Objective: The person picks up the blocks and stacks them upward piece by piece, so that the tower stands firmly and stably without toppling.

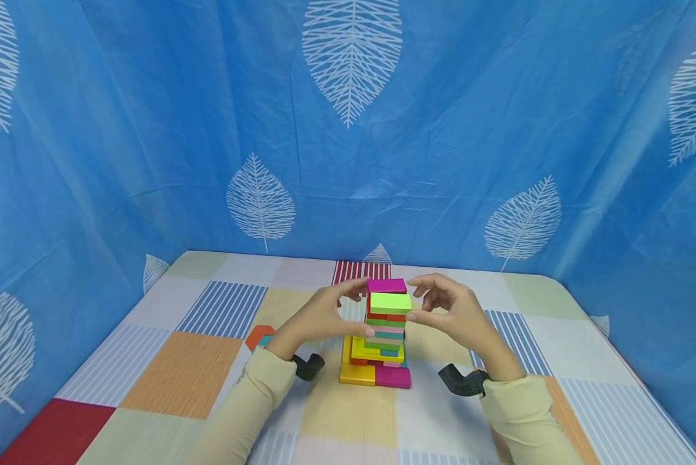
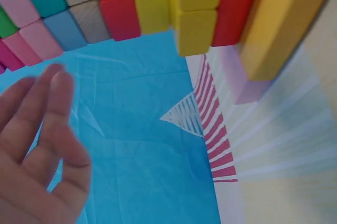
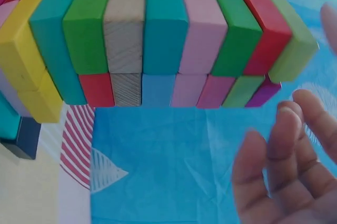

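Observation:
A stacked tower of colored wooden blocks [image 1: 385, 329] stands on a patchwork tabletop. At its top lie a lime-green block [image 1: 390, 303] and, behind it, a magenta block [image 1: 387, 285]. My left hand [image 1: 325, 313] is at the tower's left side, its thumb overlapping the blocks in the head view; contact is unclear. On the right, my right hand [image 1: 449, 310] has its fingertips beside the top blocks. In the left wrist view, loosely bent fingers [image 2: 58, 103] show apart from the stack. The right wrist view shows fingers [image 3: 284, 140] holding nothing, below the lime-green block [image 3: 295, 50].
Wider yellow blocks [image 1: 356, 374] and a magenta block [image 1: 392, 377] form the base. Left of the tower, partly behind my left wrist, lies an orange piece [image 1: 259, 336] with a teal one [image 1: 265, 340]. A blue leaf-print curtain [image 1: 348, 194] hangs behind the table.

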### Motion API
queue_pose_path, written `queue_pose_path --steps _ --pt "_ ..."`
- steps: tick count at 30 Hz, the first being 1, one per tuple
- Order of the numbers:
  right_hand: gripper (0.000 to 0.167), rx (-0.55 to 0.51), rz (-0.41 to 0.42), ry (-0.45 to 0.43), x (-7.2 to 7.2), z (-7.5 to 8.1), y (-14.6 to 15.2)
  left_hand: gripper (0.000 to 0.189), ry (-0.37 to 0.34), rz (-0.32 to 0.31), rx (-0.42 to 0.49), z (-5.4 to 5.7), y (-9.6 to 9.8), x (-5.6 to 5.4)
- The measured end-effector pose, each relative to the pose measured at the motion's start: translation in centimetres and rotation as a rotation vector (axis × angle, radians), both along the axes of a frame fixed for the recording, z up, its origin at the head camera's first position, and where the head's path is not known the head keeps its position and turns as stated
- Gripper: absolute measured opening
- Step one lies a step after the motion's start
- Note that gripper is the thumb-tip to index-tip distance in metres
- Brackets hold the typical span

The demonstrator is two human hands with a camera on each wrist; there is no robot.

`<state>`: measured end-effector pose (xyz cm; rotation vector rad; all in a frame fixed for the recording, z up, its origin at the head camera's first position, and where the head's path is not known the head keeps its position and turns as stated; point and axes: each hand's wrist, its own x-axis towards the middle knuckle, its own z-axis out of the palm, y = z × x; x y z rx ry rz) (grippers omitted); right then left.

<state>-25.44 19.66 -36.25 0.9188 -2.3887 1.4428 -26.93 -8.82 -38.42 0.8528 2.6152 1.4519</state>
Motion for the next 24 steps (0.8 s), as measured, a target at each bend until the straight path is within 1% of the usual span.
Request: queue_pose_path --steps 2,4,7,10,12,17,24 --pt "0.057 -0.032 0.040 -0.087 -0.4 -0.2 0.3 0.089 0.032 0.005 0.032 0.1 -0.1 0.0" --pt "0.065 -0.059 0.076 -0.173 -0.8 -0.5 0.5 0.088 0.062 0.020 0.058 0.3 -0.1 0.1" --pt "0.069 -0.079 0.112 -0.241 -1.3 -1.1 0.4 0.082 0.085 0.055 0.080 0.4 0.1 0.3" --pt "0.064 -0.081 0.109 -0.245 -1.5 -1.4 0.1 0.074 0.089 0.088 0.092 0.6 0.3 0.6" --pt "0.061 -0.081 0.098 -0.238 -1.5 -1.5 -0.1 0.070 0.092 0.097 0.096 0.7 0.3 0.7" --pt "0.057 -0.099 0.100 -0.238 -1.5 -1.6 -0.2 0.067 0.111 0.092 0.085 0.8 0.4 0.8" --pt "0.059 -0.110 0.121 -0.244 -1.7 -1.9 -0.3 0.067 0.102 0.084 0.088 0.6 0.5 0.6"
